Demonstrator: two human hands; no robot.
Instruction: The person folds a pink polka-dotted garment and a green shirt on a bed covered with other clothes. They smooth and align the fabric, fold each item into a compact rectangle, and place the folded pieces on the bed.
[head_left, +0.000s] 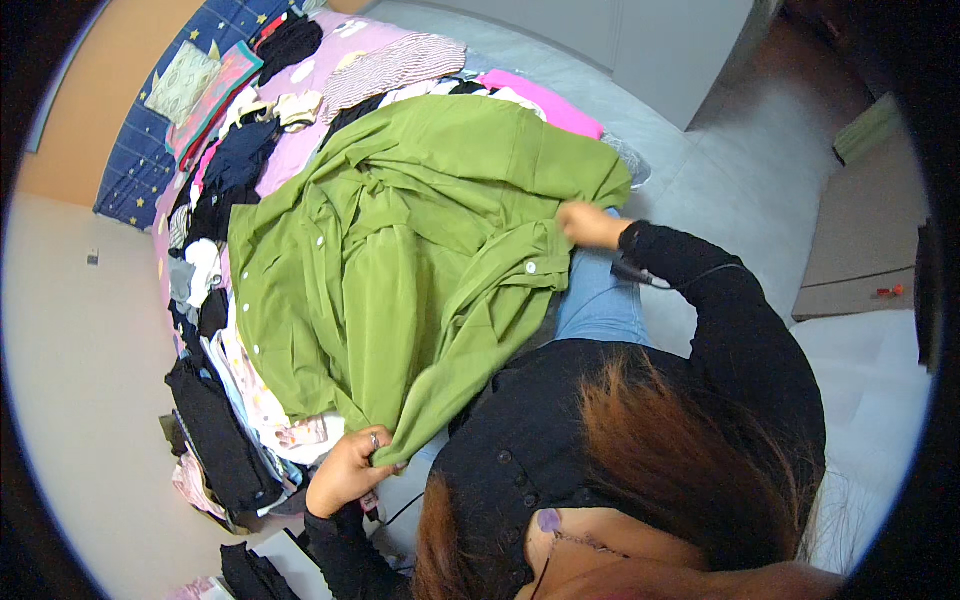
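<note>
A large green button-up shirt (382, 262) lies spread and wrinkled over a bed heaped with clothes, with white buttons along its left part and one on a cuff at the right. My left hand (349, 469), with a ring on one finger, pinches the shirt's edge at the near left. At the right, my right hand (589, 223) is at the shirt's edge above the buttoned cuff; it is somewhat blurred, and its fingertips are partly hidden against the cloth.
Dark clothes (240, 161) and a striped garment (405, 64) lie on the bed beyond the shirt. Folded black clothing (217, 435) is stacked at the left. A bright pink cloth (544, 101) lies at the far right edge. A grey cabinet (652, 60) stands beyond.
</note>
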